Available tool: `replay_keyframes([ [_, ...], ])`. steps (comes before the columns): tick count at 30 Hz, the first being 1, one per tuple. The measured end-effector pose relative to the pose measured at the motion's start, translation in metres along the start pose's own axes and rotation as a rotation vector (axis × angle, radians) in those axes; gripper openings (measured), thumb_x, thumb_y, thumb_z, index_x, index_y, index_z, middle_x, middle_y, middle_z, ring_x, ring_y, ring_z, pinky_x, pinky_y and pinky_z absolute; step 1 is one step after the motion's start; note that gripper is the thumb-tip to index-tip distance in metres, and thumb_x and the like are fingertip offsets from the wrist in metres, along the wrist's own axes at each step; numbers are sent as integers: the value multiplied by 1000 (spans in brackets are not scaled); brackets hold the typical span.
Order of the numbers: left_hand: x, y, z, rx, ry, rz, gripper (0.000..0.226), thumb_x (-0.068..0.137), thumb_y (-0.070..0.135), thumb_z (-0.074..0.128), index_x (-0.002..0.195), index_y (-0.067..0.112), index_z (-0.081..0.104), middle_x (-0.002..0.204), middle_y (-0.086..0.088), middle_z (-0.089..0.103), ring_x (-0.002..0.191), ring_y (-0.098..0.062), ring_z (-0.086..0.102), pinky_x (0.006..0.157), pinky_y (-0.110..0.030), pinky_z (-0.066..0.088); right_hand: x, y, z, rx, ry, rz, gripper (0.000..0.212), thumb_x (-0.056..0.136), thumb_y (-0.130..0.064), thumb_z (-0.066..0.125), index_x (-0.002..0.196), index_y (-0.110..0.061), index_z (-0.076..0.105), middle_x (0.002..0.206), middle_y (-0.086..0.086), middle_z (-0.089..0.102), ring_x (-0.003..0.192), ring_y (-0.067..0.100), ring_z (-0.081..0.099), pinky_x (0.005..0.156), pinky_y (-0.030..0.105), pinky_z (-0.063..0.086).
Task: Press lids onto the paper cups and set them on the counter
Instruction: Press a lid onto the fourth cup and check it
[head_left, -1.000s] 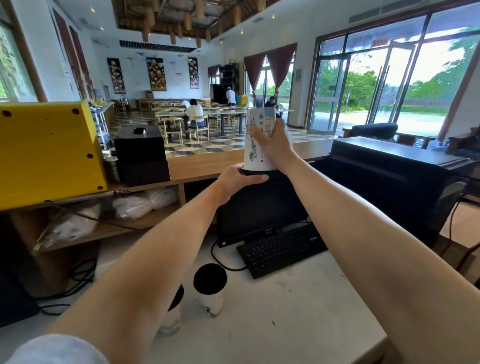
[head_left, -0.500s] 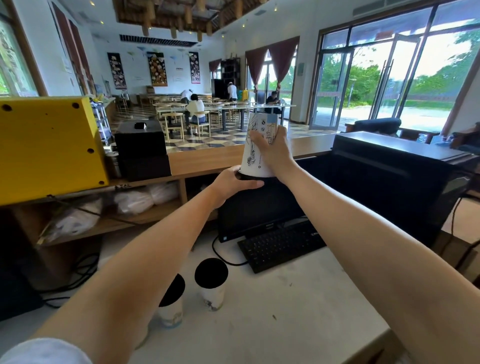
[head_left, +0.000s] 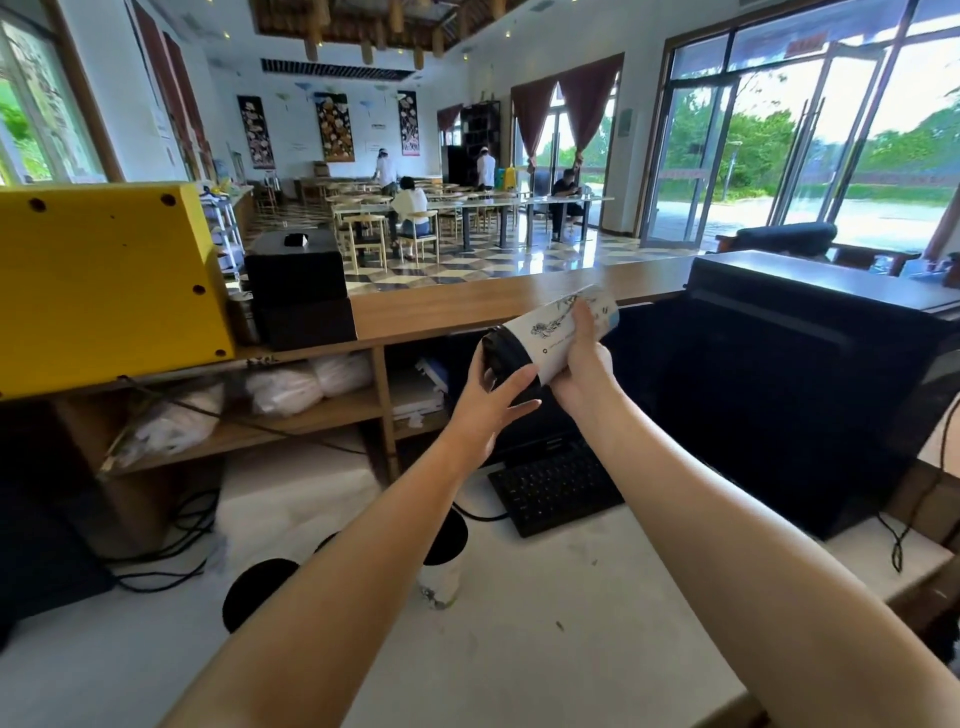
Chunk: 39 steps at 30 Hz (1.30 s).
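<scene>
A white paper cup (head_left: 550, 332) with a printed drawing lies tilted on its side in the air, just in front of the wooden counter (head_left: 441, 306). My right hand (head_left: 582, 358) grips its body. A black lid (head_left: 498, 353) caps the cup's left end, and my left hand (head_left: 491, 402) holds it, thumb on one side of the rim and fingers on the other. Below, on the white worktop (head_left: 545, 649), stands a lidded cup (head_left: 440, 569). Another black-lidded cup (head_left: 257, 590) is partly hidden behind my left forearm.
A black keyboard (head_left: 556, 491) and a monitor lie under my hands. A large black machine (head_left: 810, 374) fills the right. A yellow box (head_left: 104, 280) and a black box (head_left: 298, 283) sit on the counter's left. Cables trail at the left. People sit in the dining room beyond.
The cup has come down from upside-down and upright at counter height to tilted on its side, lid end pointing left. Both hands stayed on it and moved lower.
</scene>
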<state>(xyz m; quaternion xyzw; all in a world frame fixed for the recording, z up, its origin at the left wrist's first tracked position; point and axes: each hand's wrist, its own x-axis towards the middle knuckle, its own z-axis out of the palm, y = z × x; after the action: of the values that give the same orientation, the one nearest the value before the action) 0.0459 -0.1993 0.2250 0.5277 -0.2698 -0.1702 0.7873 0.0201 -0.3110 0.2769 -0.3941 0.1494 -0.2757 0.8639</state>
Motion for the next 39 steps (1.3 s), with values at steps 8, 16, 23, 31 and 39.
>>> replay_keyframes([
  [8,-2,-24,-4,-100,145,-121,79,75,11,75,138,28,30,131,-6,52,116,-23,56,84,-38,56,-5,23,-23,-49,29,120,33,87,-33,63,102,-4,56,91,12,68,84,26,67,79,41,57],
  [16,4,-1,-46,159,130,-186,71,80,3,68,133,30,29,119,-3,50,99,-19,59,66,-28,59,9,9,-56,-405,-300,156,44,86,-21,65,124,-4,50,119,15,61,108,26,61,98,44,49],
  [23,23,72,-66,564,-138,-220,68,79,10,71,132,37,37,117,-4,56,104,-20,60,79,-36,59,21,-21,-49,-1149,-620,81,64,77,-29,74,131,-18,41,120,1,55,110,16,56,93,35,52],
  [31,48,135,-31,1015,-293,-133,91,72,29,76,144,40,21,118,4,58,108,-18,58,84,-38,57,22,-24,-28,-1330,-654,-121,58,75,-28,77,122,-12,47,118,6,59,108,20,57,95,36,48],
  [39,58,133,-7,952,-153,16,110,67,44,79,149,32,5,154,-8,25,108,-16,53,85,-35,53,7,-5,-16,-1071,-581,-230,47,80,-26,72,120,-17,49,114,-3,61,97,8,60,75,18,49],
])
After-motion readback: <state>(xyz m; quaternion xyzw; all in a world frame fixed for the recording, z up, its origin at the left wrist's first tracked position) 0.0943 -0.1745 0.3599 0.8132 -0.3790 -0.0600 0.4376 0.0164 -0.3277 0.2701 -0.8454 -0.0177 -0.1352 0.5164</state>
